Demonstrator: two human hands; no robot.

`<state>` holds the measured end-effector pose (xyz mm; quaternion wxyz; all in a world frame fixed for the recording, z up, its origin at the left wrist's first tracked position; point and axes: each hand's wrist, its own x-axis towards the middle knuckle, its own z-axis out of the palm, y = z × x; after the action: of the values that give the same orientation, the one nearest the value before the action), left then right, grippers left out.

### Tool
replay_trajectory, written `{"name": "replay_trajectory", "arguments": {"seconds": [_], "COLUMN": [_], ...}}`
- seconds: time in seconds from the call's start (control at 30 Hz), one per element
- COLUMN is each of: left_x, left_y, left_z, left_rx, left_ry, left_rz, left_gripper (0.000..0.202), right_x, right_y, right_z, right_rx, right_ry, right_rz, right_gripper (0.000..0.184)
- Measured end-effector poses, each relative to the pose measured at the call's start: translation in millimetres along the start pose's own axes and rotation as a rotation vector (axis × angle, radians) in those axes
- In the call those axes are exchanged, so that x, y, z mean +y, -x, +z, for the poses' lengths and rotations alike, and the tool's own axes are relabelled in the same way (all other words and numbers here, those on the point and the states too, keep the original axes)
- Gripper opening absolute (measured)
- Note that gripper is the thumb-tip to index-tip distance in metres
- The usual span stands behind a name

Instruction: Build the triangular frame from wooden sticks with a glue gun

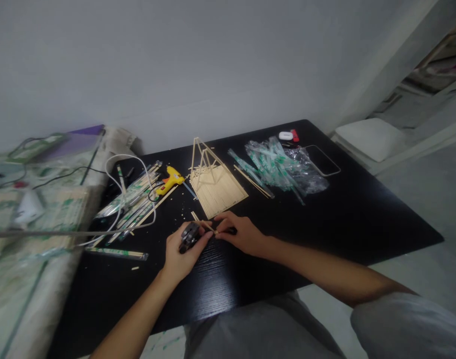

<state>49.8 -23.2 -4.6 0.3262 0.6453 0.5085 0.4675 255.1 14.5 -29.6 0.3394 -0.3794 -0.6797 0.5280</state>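
Above the front part of the black table (272, 234), my two hands are close together. My left hand (179, 252) is closed, its thumb and fingers on thin wooden sticks (209, 227). A dark, chunky object (189, 237) shows at that hand; its kind is unclear. My right hand (246, 234) pinches the near end of a stick at the left fingertips. Something small and dark (232, 231) peeks out by the right fingers. Just beyond the hands lies a flat panel of sticks (224, 192), with a triangular stick frame (196, 154) standing at its back.
A yellow glue gun (170, 180) lies left of the panel, beside wrapped chopsticks (138, 204) and a white cable (153, 219). Crumpled plastic wrappers (272, 167), a phone (322, 160) and a white case (285, 135) are at the right. Loose sticks (253, 182) lie between.
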Motion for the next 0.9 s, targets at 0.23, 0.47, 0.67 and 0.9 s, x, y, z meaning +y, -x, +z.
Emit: {"name": "replay_trajectory", "arguments": {"seconds": [0.23, 0.47, 0.67, 0.9], "left_x": [-3.0, -4.1, -6.3, -4.6], "left_y": [2.4, 2.1, 4.2, 1.9], "left_z": [3.8, 5.6, 6.5, 7.1], "left_rx": [-0.018, -0.015, -0.053, -0.082], "left_ry": [-0.004, 0.017, 0.051, 0.051], "left_rz": [-0.057, -0.014, -0.008, -0.006], "left_gripper": [0.015, 0.014, 0.008, 0.007], "right_x": [4.4, 2.1, -0.3, -1.6], "right_y": [-3.8, -3.9, -4.4, -3.6], "right_z": [-1.1, 0.1, 0.5, 1.1], "right_rx": [-0.075, -0.048, -0.047, -0.033], "right_ry": [0.213, 0.315, 0.310, 0.305], "right_rz": [-0.095, -0.118, -0.086, -0.072], "right_gripper": [0.042, 0.047, 0.049, 0.045]}}
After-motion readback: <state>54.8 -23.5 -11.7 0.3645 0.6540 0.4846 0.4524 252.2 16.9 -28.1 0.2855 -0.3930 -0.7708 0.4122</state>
